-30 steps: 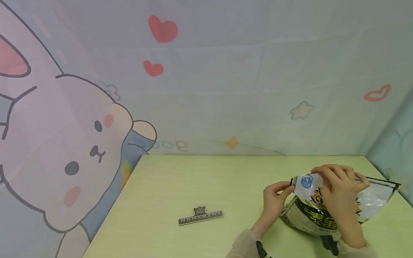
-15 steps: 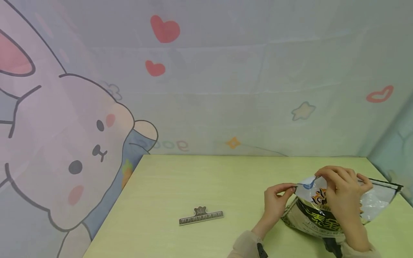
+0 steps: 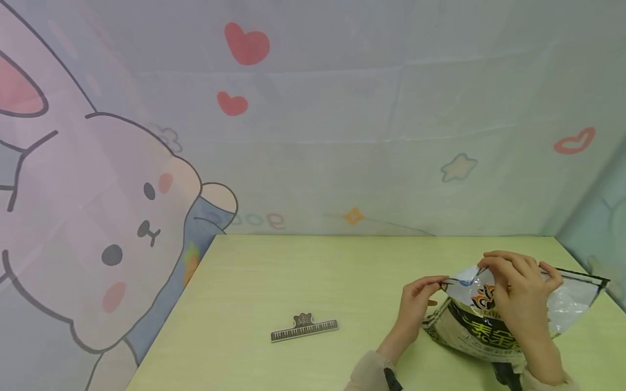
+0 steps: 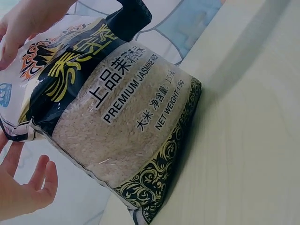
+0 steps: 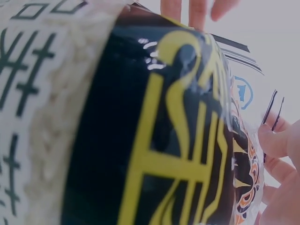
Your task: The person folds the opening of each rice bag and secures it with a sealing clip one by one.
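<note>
A bag of jasmine rice (image 3: 481, 331) stands slightly tilted at the right of the table, its clear lower part showing white grains in the left wrist view. My right hand (image 3: 523, 304) reaches over its front and pinches the folded white top edge between thumb and fingers, also visible in the right wrist view. Beside the bag's upper left corner, my left hand (image 3: 413, 307) has fingertips touching that corner, with the thumb apart from it. Loosely bent fingers of that left hand (image 4: 23, 187) show in the left wrist view.
A long clip with a piano-key pattern (image 3: 304, 328) lies mid-table, left of my hands. The pale green table (image 3: 293, 271) ends at a backdrop cloth (image 3: 332, 163) printed with a rabbit and hearts.
My left thumb has come away from the bag's corner, which it pinched before. The corner has folded over towards the right. My right hand has shifted slightly right, still on the top edge.
</note>
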The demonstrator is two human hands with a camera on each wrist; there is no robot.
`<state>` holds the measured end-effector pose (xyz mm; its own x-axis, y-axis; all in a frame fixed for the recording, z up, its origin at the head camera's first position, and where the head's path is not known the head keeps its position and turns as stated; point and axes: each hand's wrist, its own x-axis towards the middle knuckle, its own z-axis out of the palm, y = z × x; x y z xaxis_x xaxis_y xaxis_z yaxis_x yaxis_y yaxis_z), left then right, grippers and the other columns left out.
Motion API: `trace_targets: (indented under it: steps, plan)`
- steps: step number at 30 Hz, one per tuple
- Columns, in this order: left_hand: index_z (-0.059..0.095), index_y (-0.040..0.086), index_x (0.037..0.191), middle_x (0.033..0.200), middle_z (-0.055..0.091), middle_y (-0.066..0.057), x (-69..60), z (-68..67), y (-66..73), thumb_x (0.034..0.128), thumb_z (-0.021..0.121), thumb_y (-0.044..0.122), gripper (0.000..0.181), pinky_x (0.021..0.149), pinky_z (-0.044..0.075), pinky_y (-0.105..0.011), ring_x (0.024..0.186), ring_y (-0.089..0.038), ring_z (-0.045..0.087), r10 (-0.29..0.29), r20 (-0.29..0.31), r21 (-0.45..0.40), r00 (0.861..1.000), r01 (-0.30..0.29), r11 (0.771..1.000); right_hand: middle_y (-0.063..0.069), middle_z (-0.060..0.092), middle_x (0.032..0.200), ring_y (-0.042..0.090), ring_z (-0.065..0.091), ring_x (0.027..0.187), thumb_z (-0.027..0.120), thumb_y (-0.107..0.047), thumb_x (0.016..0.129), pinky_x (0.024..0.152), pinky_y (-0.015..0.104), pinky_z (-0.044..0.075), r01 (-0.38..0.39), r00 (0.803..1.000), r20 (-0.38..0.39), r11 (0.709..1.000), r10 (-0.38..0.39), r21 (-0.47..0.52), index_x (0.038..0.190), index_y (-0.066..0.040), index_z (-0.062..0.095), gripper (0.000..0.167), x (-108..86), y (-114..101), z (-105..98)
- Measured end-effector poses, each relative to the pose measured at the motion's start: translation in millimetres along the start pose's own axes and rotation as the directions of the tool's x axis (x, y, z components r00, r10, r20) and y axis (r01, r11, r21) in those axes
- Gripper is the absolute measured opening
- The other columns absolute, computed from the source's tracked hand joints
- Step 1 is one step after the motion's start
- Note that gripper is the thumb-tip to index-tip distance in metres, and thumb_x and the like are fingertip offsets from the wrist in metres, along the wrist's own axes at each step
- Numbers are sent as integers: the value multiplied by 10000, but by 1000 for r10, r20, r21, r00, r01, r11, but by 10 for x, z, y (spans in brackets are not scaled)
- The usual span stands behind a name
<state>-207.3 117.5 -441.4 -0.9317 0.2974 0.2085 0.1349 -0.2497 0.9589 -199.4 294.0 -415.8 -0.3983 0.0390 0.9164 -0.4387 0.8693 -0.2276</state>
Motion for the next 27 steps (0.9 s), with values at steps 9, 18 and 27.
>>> trace_targets:
  steps: [9, 18, 27]
  plan:
    - [624, 57, 1106, 1112, 611, -160, -11, 26, -6, 878, 555, 209, 282, 711, 477, -178, 884, 35, 536, 77, 41, 23, 996, -78, 997, 31, 652, 1042, 277, 480, 898, 425, -206, 917, 997, 481, 37, 24, 999, 23, 1000, -24, 12, 791, -118, 674, 293, -2, -28, -39]
    - [624, 38, 1088, 1078, 607, -180, -5, 66, -42, 861, 576, 164, 264, 699, 486, -155, 900, 7, 551, 105, 28, 36, 994, -106, 994, 196, 605, 969, 328, 437, 901, 392, -201, 924, 975, 515, 37, -21, 999, 49, 997, 18, 76, 770, -50, 633, 324, 211, -485, -221]
    - [643, 39, 1034, 1020, 625, -190, -17, 108, -29, 842, 605, 169, 235, 678, 476, -139, 850, 24, 536, 120, -13, 37, 993, -119, 992, 127, 599, 1088, 332, 446, 979, 502, -430, 864, 999, 509, 12, 16, 995, 95, 999, -20, 41, 886, -54, 640, 402, 121, -343, -186]
